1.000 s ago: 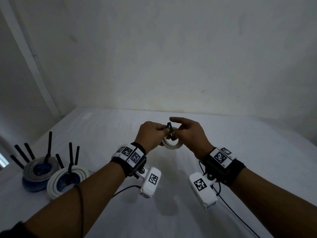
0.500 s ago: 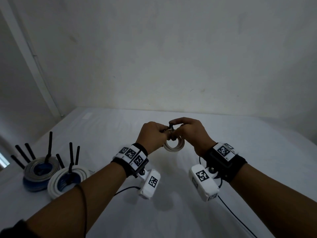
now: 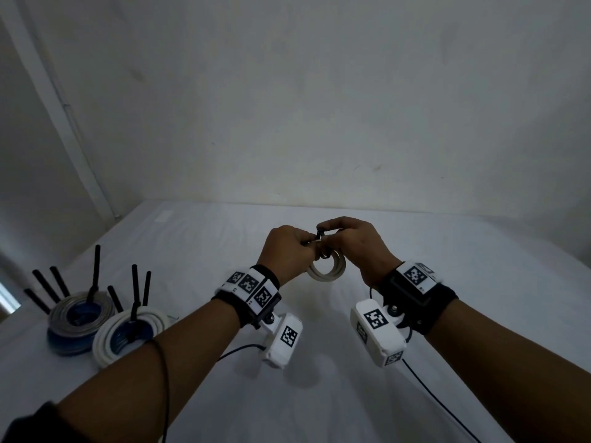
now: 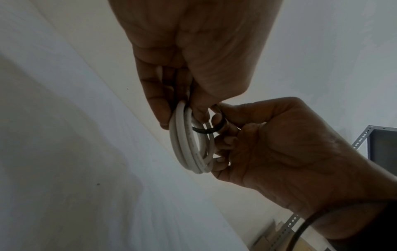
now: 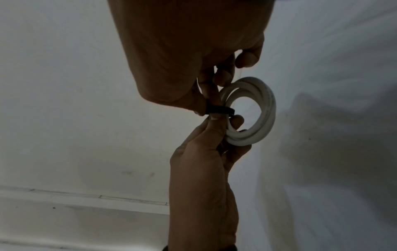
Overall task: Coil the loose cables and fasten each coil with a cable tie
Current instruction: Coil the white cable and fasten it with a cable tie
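Small white cable coil (image 3: 327, 272): light, springy. Both grips pinching coil & black tie (image 4: 203, 130) at top; hold beside tie.

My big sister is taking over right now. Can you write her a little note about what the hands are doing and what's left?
Left hand: grips the small white cable coil, held up above the white table.
Right hand: pinches the black cable tie looped around that coil.
Done: two bigger coils sit tied at the table's left.
Left: pull this tie snug; whether it is locked can't be seen.
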